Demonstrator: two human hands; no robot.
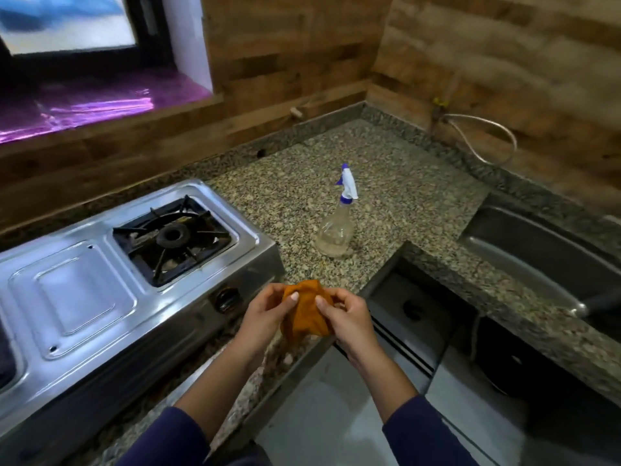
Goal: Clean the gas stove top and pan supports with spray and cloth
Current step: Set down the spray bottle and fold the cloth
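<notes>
Nearest my view, two dark sleeves (426, 435) came up from the bottom edge. Both hands met just over the front edge of the granite counter (403, 196). The left hand (265, 317) pinched the orange cloth (304, 326) between thumb and curled fingers. The right hand (347, 319) gripped the same cloth from the other side, thumb on top and fingers curled. The cloth was bunched between them, sagging a little below the hands and clear of the stove.

Just left of the hands I had the steel gas stove (84, 290) sitting on the counter, with a round knob (225, 299) on its front face near the left hand. On top, the black pan support (210, 234) sat over the burner (164, 240).

Further back and to the right, the clear spray bottle (336, 233) with its white-and-blue trigger head stood upright on the counter, apart from the stove, with neither hand on it. Right of that lay a dark sink (537, 257). Beyond it all was the wood-patterned wall (302, 62), with a hose (487, 132) looping off it.
</notes>
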